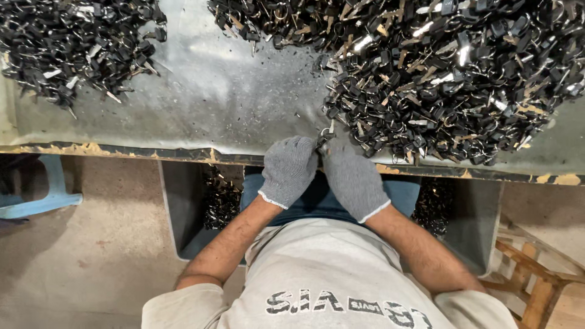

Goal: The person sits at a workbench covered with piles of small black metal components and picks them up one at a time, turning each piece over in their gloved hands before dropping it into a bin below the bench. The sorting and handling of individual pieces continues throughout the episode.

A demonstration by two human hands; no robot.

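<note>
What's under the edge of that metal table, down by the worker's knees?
A grey bin sits under the metal table, holding small black parts. The person's arms and body cover its middle, so how full it is can't be seen.

Two gloved hands, left hand (289, 169) and right hand (353, 176), pinching a small metal part (325, 135) beside black heap (439, 73).

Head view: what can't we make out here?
- Small part pinched between the left hand and right hand: gloved fingers cover most of it.
- Right pile and left pile: cut off by the top edge; single pieces too small to tell apart.
- Grey bin under the table: contents mostly hidden by the table edge, arms and lap.
</note>
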